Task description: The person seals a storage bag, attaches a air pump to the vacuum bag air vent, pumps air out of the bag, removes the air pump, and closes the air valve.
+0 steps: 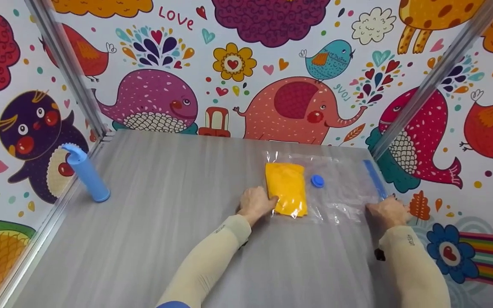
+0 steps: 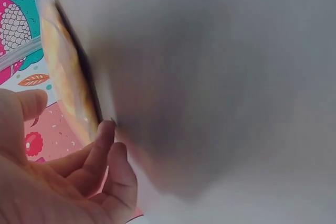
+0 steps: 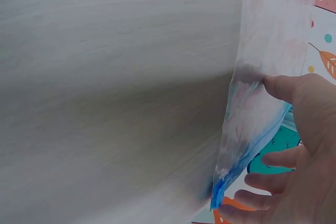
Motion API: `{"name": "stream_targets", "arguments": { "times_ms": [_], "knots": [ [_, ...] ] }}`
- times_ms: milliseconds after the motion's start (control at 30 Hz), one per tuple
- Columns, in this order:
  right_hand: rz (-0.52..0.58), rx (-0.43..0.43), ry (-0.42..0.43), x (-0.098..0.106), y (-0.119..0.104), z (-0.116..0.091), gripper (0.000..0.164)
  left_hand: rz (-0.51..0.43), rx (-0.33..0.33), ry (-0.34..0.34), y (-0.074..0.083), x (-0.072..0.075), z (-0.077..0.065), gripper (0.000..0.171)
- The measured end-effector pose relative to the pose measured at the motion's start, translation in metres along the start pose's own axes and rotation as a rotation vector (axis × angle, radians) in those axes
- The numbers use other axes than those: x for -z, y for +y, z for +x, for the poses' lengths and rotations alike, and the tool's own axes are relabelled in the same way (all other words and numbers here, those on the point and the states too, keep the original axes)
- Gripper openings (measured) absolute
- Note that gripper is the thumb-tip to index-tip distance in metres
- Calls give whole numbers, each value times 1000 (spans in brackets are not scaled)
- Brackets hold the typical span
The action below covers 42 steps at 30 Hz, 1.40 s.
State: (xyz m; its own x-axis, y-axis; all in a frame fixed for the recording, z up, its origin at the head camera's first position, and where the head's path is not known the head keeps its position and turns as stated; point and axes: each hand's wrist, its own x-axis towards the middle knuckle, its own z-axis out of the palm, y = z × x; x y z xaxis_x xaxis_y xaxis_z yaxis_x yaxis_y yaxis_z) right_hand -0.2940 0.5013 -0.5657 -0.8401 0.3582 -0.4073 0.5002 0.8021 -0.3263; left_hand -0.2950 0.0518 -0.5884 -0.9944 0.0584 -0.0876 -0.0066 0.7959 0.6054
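Table (image 1: pixel 165 231) bore a clear bag (image 1: pixel 345 171)

It lay toward the right, a yellow bundle (image 1: pixel 286 189) at its left end. The left hand (image 1: pixel 256 202), fingers loosely bent, touched that end; the right hand (image 1: pixel 388 212), fingers spread, touched the other. A blue cap (image 1: pixel 317 181) sat between.

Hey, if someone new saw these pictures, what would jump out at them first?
Probably the bright yellow bundle, inside the left end of a clear plastic bag on the gray table, beside the left hand. Next, the cartoon wall behind, with its purple whale and coral elephant. Then the blue pump standing near the table's left edge.
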Motion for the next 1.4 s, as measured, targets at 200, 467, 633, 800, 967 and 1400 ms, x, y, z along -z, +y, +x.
{"name": "stream_targets", "arguments": {
  "times_ms": [200, 467, 633, 800, 967, 1400],
  "knots": [
    [83, -27, -59, 2, -3, -6, 98, -63, 47, -1, 2, -1, 0, 44],
    [62, 14, -51, 1, -9, -12, 90, -119, 118, -5, 0, 2, -2, 36],
    [58, 23, -60, 0, -9, -12, 102, -130, 145, 0, -3, 2, 0, 36],
    [91, -7, -66, 3, -9, -19, 117, -162, 176, -8, -3, 0, 2, 35],
    [164, -47, -79, 12, -16, -46, 126, -190, 200, -25, -2, -2, 3, 32],
    [192, -70, -115, 7, -3, -25, 128, -245, 208, -47, -12, -7, 9, 24]
  ]
}}
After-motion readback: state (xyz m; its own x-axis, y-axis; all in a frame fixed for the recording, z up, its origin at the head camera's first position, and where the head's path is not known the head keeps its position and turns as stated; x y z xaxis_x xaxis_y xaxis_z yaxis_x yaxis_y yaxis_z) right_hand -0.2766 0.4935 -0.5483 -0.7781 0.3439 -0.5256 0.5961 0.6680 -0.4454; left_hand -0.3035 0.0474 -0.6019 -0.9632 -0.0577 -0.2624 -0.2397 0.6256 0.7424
